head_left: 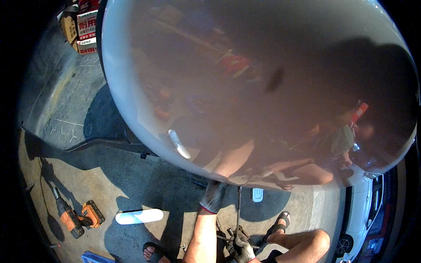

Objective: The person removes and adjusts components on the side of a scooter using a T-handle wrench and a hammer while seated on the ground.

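A large glossy rounded shell (pixel 245 87), like a vehicle body panel, fills the upper view and mirrors the surroundings. My left hand (pixel 213 196), in a grey glove with a red cuff, reaches up to its lower edge; its fingers are hidden behind that edge. Lower down, my right hand (pixel 241 249), also gloved, is closed around the lower end of a long thin metal rod tool (pixel 238 210). The rod's upper end meets the shell's bottom rim, and its tip is hard to make out. Dark metal parts crowd around the right hand, too small to name.
On the concrete at left lie an orange and black cordless power tool (pixel 79 218) and a white oblong panel (pixel 139 216). A blue tray (pixel 94 257) sits at the lower edge. Boxes (pixel 87 26) stand upper left, a white car (pixel 359 210) at right. My sandalled feet flank the work.
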### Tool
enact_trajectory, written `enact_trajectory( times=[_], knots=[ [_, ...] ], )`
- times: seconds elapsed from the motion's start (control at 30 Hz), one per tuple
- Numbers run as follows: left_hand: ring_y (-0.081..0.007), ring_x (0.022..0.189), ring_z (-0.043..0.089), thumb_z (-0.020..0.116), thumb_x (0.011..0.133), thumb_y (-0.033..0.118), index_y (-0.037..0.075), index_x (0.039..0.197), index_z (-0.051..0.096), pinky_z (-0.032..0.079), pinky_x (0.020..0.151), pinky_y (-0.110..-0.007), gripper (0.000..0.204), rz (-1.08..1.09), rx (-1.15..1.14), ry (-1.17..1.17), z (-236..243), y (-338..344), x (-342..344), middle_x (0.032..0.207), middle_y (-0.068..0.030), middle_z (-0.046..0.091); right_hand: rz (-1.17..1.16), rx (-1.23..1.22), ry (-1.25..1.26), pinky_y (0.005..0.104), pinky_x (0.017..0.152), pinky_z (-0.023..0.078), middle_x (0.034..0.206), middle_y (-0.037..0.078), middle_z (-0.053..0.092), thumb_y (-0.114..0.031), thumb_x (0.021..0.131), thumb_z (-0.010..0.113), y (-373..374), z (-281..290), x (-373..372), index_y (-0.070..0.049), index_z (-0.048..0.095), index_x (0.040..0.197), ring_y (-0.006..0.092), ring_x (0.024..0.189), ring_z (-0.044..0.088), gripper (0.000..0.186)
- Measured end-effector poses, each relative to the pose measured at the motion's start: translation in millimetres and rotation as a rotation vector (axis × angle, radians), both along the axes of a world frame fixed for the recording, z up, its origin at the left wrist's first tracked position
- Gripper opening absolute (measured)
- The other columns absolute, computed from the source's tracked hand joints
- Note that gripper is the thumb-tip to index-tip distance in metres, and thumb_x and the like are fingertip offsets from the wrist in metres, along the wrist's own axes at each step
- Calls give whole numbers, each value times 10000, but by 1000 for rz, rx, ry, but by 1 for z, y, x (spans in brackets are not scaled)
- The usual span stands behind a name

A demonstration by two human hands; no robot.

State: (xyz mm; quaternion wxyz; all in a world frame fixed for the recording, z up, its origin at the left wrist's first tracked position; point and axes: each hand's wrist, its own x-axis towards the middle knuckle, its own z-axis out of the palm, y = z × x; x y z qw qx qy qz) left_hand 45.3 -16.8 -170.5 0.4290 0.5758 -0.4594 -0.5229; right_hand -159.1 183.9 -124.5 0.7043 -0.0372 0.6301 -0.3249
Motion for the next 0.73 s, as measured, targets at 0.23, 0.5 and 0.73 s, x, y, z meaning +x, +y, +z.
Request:
enact_trajectory(
  times=[0.23, 0.5, 0.73],
  knots=[
    [-208, 1146, 496, 566, 962, 325, -28, 1294, 514, 403, 995, -339, 488, 149, -129, 537, -24, -10, -16, 1266, -92, 543, 15, -165, 73, 241, 591, 486, 898, 32, 618, -211, 906, 643, 17, 2, -2, -80, 429, 1415, 125, 702, 571, 568],
    [-206, 1089, 549, 672, 907, 337, 108, 1357, 477, 490, 955, -372, 542, 570, -104, 951, 31, -9, -35, 1223, -61, 560, 571, -458, 758, 298, 578, 474, 743, 94, 642, -197, 921, 599, 16, 47, 5, 23, 625, 1053, 154, 645, 592, 258],
    [-183, 1065, 548, 699, 894, 265, 118, 1318, 495, 482, 930, -329, 494, 774, -144, 1119, -16, 13, -92, 1188, -34, 569, 525, -402, 595, 348, 627, 484, 762, 61, 650, -236, 970, 540, 22, 39, -5, -59, 656, 1083, 242, 669, 598, 240]
  ],
)
